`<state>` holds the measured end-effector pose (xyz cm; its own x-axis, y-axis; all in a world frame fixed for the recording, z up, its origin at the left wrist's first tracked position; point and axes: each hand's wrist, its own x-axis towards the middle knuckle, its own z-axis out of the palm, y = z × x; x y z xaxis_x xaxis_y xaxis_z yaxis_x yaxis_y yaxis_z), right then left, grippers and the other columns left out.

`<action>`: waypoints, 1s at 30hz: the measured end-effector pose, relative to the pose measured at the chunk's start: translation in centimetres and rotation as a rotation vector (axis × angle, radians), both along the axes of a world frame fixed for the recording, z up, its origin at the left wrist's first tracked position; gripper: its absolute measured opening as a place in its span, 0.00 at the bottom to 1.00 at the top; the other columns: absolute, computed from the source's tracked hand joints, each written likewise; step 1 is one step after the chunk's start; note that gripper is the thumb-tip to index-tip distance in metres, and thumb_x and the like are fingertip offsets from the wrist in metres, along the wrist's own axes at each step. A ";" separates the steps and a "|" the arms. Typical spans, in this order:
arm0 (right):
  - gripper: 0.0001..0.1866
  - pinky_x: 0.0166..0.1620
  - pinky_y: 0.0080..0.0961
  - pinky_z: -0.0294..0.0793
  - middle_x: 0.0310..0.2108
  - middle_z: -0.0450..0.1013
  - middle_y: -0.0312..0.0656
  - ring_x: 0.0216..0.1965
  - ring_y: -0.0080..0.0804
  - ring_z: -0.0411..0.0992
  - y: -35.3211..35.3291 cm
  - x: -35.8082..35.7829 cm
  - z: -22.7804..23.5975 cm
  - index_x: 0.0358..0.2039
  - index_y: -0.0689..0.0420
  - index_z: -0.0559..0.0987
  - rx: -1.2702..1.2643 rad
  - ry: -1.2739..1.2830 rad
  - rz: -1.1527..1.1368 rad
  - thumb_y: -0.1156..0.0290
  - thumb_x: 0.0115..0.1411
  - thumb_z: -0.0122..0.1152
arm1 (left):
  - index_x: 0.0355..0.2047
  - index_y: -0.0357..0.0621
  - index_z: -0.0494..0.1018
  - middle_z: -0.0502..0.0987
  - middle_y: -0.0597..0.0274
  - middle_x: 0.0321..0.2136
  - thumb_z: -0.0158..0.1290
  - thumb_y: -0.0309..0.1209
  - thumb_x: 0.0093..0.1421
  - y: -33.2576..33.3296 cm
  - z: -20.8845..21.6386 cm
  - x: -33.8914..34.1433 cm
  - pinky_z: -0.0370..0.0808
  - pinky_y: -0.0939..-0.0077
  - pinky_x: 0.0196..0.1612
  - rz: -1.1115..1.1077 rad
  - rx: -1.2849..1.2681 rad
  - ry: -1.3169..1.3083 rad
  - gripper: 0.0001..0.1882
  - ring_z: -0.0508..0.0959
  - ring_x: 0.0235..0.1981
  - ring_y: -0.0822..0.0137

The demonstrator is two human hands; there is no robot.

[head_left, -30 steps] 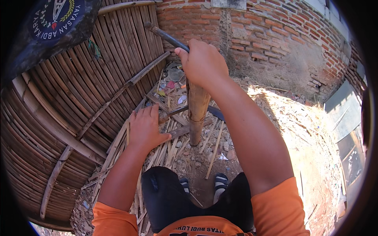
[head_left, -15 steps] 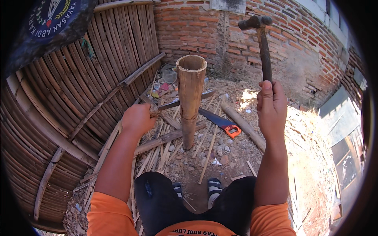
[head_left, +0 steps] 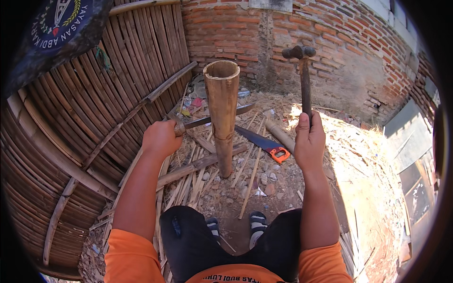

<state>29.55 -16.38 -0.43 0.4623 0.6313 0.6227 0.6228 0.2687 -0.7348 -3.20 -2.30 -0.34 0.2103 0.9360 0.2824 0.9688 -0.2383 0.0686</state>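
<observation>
Head view: the left hand (head_left: 161, 140), held out forward, grips a machete (head_left: 200, 122) crossing behind the bamboo (head_left: 222, 101). The right hand (head_left: 310, 141), similarly forward, clasps an upright hammer (head_left: 306, 87).

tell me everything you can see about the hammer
The hammer has a dark, metal-looking head set crosswise on a straight, dark brown handle; whether the handle is wood or metal is hard to tell. It stands nearly upright, head up, with the right hand closed around the lower handle and hiding part of it. It is to the right of the upright bamboo, apart from it, and only the hand appears to touch it.
</observation>
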 end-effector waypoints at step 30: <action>0.25 0.32 0.32 0.72 0.23 0.73 0.44 0.27 0.32 0.75 2.0 -0.9 -2.2 0.43 0.62 0.77 -0.444 -0.115 0.093 0.48 0.73 0.51 | 0.42 0.49 0.83 0.84 0.52 0.32 0.62 0.40 0.57 1.1 0.6 -1.4 0.83 0.52 0.42 0.080 -0.065 -0.049 0.16 0.85 0.36 0.50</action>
<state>28.64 -14.43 -2.61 0.3351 0.8837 0.3267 0.6952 0.0022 -0.7188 -4.58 -1.17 0.30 0.1218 0.9658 0.2290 0.9796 -0.1542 0.1291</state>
